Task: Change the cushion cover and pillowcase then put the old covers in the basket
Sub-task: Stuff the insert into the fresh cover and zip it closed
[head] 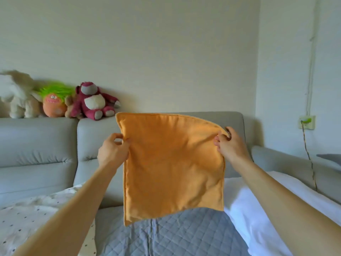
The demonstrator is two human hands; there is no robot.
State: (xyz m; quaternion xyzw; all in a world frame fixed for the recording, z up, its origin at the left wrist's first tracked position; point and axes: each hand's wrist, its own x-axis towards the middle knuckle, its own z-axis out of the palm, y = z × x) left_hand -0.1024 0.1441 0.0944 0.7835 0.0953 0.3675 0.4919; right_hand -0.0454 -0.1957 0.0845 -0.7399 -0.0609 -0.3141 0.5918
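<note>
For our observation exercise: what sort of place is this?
Likely a home bedroom or living room: a grey padded sofa or headboard, plush toys along its top, and a quilted grey spread beneath the held-up orange cushion cover.

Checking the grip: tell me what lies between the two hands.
In the head view the orange cushion cover fills that stretch, hanging flat; the left hand pinches its left edge, the right hand its upper right corner.
</note>
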